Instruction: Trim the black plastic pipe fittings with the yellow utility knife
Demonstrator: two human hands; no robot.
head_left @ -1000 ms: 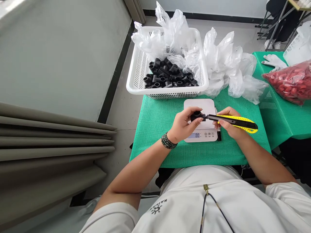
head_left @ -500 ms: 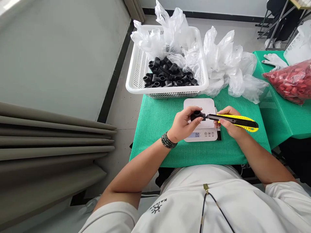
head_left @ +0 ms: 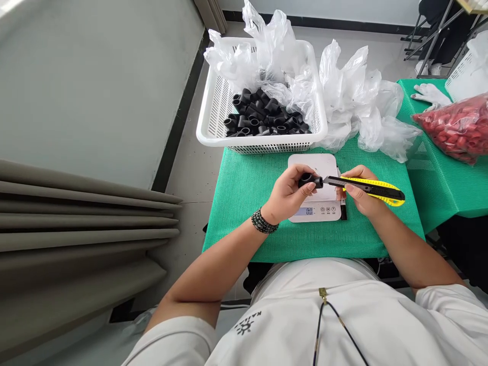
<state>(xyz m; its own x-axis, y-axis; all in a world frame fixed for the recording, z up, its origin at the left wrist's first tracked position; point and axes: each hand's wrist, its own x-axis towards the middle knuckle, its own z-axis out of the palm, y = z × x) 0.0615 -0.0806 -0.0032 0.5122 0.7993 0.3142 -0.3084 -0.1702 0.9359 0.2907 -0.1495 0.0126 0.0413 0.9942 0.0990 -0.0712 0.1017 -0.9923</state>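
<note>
My left hand grips a black pipe fitting between thumb and fingers, its open end turned to the right. In my right hand is a yellow and black utility knife, its blade pointing left at the fitting's end. The blade tip is very close to that rim; whether they touch I cannot tell. Both hands are above a white digital scale, whose display reads zero. Part of the scale is hidden behind the hands.
A white basket at the back holds several black fittings and crumpled clear plastic bags. More clear bags lie right of it. Further right are a white glove and a bag of red fittings. Green cloth covers the table.
The fitting has turned slightly in my left hand, so its right end shows more. The knife blade has shifted a little and sits just off the rim.
</note>
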